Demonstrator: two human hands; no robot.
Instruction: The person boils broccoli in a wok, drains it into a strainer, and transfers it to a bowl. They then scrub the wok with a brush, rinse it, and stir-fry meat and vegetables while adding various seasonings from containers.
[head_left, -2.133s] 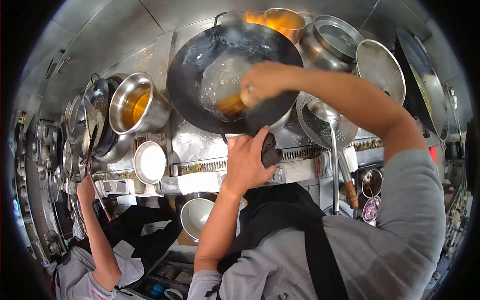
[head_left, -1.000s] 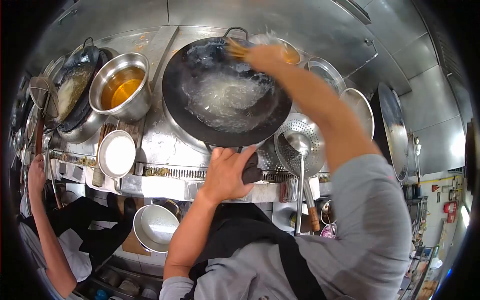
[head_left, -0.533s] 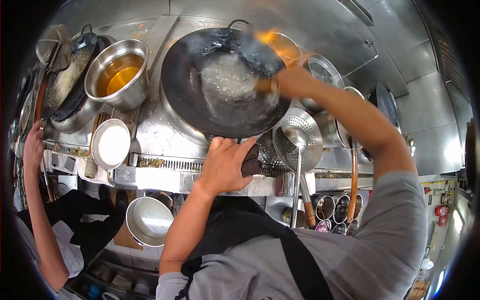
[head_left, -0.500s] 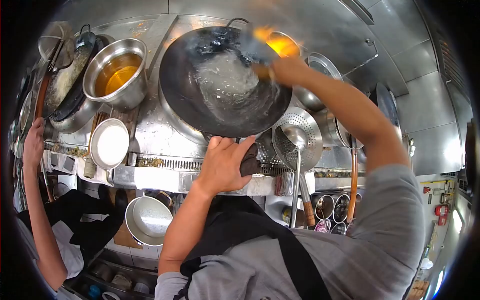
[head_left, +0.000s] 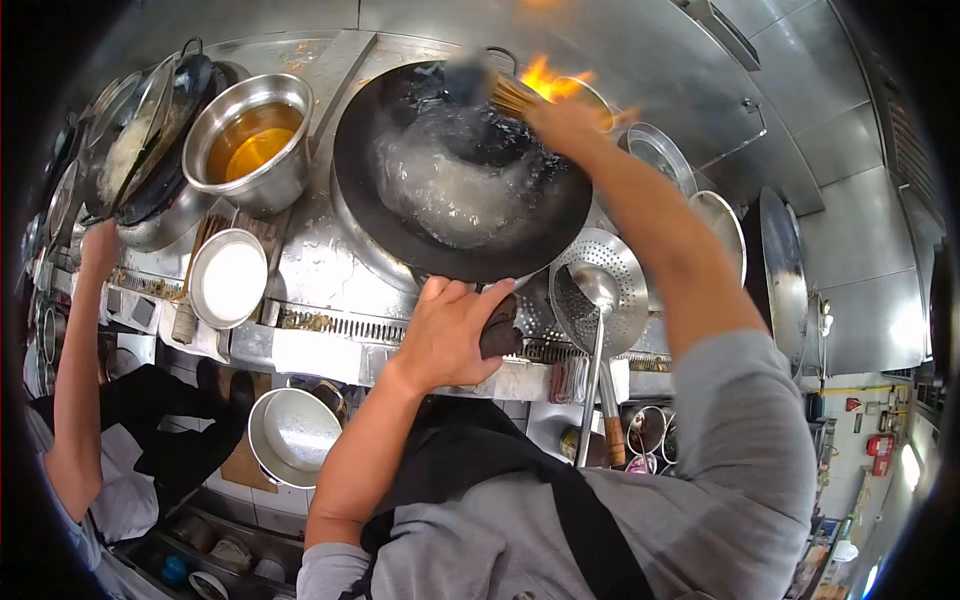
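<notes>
Right hand [head_left: 565, 125] has swung from the wok's right rim to its far rim since half a second ago; left hand [head_left: 450, 335] hasn't shifted. Wok [head_left: 400, 215] sits mid-range, tilted toward the person, black, foamy water pooled inside. Oil pot [head_left: 250, 150] left of wok; strainer [head_left: 600, 275] with ladle just right of it; white bowl [head_left: 228, 280] near-left. Flame [head_left: 545, 75] behind the far rim. Left grip closed on a dark rag [head_left: 500, 335] at the near handle. Right grip closed on bamboo brush [head_left: 510, 97], bristles at the far wall. Judgement: keep the wok braced, sweep full circles, keep the wrist clear of flame. Co-worker's hand [head_left: 100, 245] far left.
</notes>
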